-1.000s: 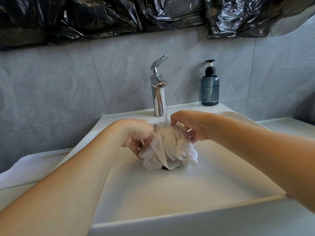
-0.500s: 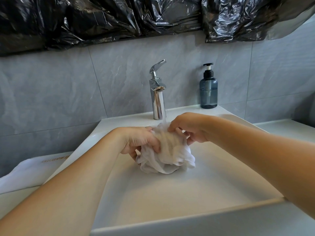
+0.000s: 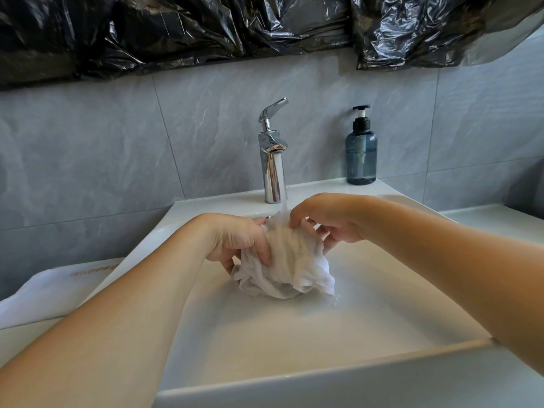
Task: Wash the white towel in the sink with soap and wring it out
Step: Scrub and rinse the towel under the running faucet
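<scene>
A bunched, wet white towel (image 3: 290, 266) is held over the white sink (image 3: 309, 343), under the water running from the chrome tap (image 3: 272, 160). My left hand (image 3: 238, 240) grips the towel's left side with curled fingers and the thumb across its front. My right hand (image 3: 329, 220) holds the top right of the bundle, fingertips pressed into the cloth where the stream lands. The towel's lower folds hang near the basin floor. A blue soap pump bottle (image 3: 361, 154) stands on the sink's back right corner.
A folded white cloth with gold lettering (image 3: 59, 287) lies on the counter left of the sink. Grey tiled wall behind, with black plastic sheeting (image 3: 206, 30) hung above. The counter (image 3: 494, 216) continues to the right.
Both hands have kneaded the towel under the stream; my left thumb has come further over its front, and the bundle looks more compact and soaked. The view has tilted slightly.
</scene>
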The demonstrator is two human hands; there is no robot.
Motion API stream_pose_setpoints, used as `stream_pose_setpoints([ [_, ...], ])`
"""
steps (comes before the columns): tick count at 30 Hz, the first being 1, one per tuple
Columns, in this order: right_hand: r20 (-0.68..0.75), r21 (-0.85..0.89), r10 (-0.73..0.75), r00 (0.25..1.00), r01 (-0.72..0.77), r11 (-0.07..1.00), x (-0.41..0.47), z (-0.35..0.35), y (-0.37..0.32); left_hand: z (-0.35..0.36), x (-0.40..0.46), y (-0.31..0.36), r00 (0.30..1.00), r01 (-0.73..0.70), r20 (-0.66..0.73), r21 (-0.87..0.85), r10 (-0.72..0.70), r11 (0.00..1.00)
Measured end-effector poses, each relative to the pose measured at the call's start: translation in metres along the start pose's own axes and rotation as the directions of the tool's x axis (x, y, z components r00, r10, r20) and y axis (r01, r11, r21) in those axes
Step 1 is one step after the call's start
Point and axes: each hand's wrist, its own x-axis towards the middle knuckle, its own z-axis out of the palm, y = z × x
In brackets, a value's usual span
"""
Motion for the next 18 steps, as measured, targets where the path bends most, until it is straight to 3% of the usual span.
stream_pose_setpoints([
  [18, -0.020, -0.023, -0.002, 1.000, 0.002, 1.000, 0.0061, -0.0003, 0.0034, 0.0014, 0.0051, 0.0004, 1.000, 0.016, -0.020, 0.053, -0.015, 0.998],
])
